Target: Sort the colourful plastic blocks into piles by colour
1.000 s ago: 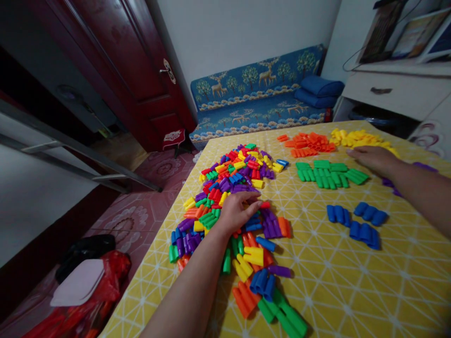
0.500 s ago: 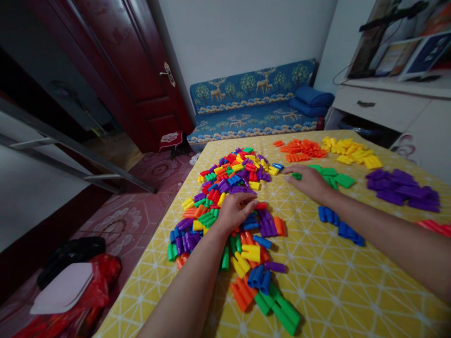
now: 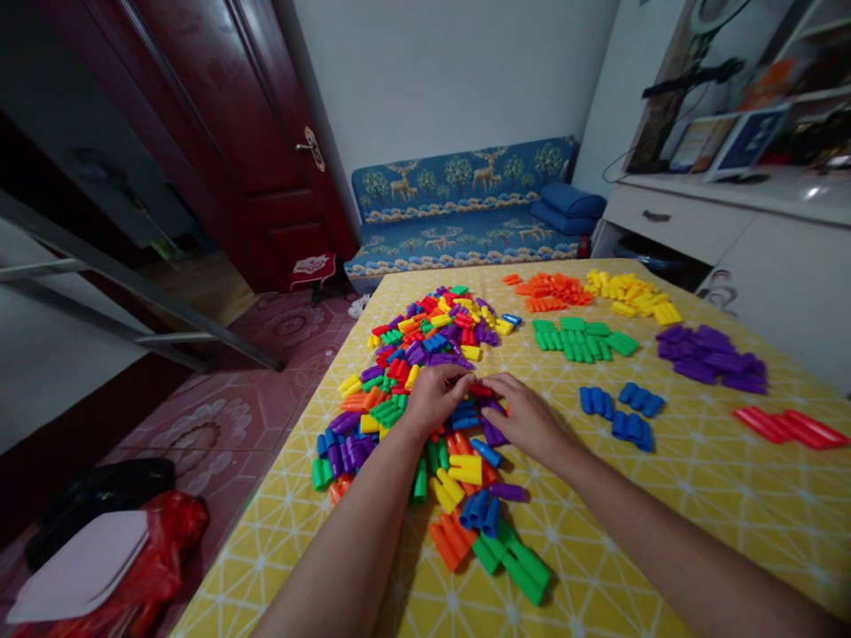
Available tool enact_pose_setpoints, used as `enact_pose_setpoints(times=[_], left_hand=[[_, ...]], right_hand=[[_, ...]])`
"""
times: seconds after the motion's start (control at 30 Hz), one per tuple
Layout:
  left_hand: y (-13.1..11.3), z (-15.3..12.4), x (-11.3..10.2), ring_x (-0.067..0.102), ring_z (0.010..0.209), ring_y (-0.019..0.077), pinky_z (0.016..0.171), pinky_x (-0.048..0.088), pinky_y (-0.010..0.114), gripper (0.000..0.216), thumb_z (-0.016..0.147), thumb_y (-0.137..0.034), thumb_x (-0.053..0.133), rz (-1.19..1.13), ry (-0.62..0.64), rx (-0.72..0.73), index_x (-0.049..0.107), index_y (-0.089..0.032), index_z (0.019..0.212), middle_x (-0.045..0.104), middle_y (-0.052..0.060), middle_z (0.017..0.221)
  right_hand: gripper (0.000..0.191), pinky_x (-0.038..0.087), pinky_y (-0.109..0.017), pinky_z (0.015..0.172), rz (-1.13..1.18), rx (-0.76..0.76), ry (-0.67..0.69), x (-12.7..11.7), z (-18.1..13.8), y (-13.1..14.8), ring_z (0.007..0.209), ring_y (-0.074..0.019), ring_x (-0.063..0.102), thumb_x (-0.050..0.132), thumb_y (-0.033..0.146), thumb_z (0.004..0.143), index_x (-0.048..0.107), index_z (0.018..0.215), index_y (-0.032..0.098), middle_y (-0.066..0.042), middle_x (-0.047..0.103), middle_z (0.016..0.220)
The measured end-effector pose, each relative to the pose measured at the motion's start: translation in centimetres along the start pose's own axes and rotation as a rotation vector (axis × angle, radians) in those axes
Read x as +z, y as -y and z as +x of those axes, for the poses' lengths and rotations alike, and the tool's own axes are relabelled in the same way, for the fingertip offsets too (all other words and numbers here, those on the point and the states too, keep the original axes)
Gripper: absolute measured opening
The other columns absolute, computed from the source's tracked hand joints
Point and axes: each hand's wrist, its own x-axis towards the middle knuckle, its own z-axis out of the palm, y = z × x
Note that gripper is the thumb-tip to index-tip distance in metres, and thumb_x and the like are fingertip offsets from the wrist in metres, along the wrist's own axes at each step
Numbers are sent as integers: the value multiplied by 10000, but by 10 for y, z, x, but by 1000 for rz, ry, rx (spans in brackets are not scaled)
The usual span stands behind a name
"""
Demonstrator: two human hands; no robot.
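My left hand [image 3: 433, 399] rests over the mixed heap of coloured plastic building blocks [image 3: 399, 368], its thumb and fingers closed at the left end of a red block [image 3: 480, 390]. My right hand [image 3: 525, 415] has its fingers on the right end of that same block. Beneath both hands lie blue, purple and orange blocks, partly covered. The blocks look like short joined tubes. Closer to me in the heap are yellow blocks [image 3: 467, 469] and a green block [image 3: 525, 567].
Sorted on the yellow patterned tablecloth [image 3: 598, 532] are groups of orange [image 3: 551, 291], yellow [image 3: 635, 295], green [image 3: 578, 339], purple [image 3: 714, 357], blue [image 3: 625, 413] and red blocks [image 3: 791, 427]. Beyond the table stands a blue sofa [image 3: 458, 235]; a white cabinet [image 3: 684, 226] is at right.
My right hand has come from the green group back to the heap and now touches the red block at my left hand. A green block it held now lies with the green group.
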Motion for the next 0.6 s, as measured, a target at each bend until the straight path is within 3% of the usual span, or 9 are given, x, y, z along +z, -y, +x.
enact_pose_setpoints(times=[0.13, 0.23, 0.4, 0.6], left_hand=[[-1, 1, -1, 675, 775, 165, 679, 494, 245, 247, 901, -365, 604, -1, -2, 50, 755, -171, 924, 749, 57, 858], [-3, 1, -3, 682, 889, 189, 774, 514, 269, 287, 886, -418, 620, 6, 25, 106, 751, -174, 964, 744, 78, 961], [-9, -1, -6, 693, 913, 203, 797, 522, 286, 319, 883, -451, 612, 25, 69, 89, 749, -187, 997, 754, 80, 997], [-5, -1, -4, 708, 886, 197, 763, 523, 279, 275, 879, -396, 613, 36, 92, 23, 758, -188, 987, 771, 66, 992]], right_hand=[[295, 496, -333, 887, -78, 51, -94, 10, 1, 0, 1001, -200, 618, 566, 183, 828, 661, 1103, 230, -67, 641, 1103], [179, 508, -335, 810, 12, 113, -154, 14, 1, -5, 893, -198, 637, 516, 246, 878, 660, 983, 225, -62, 680, 1007], [272, 533, -330, 765, 378, 150, -285, 12, 1, -16, 869, -212, 667, 498, 425, 909, 651, 955, 206, -61, 717, 937], [320, 549, -338, 775, 510, 200, -412, -2, -5, -10, 872, -212, 684, 551, 470, 868, 649, 991, 191, -73, 729, 950]])
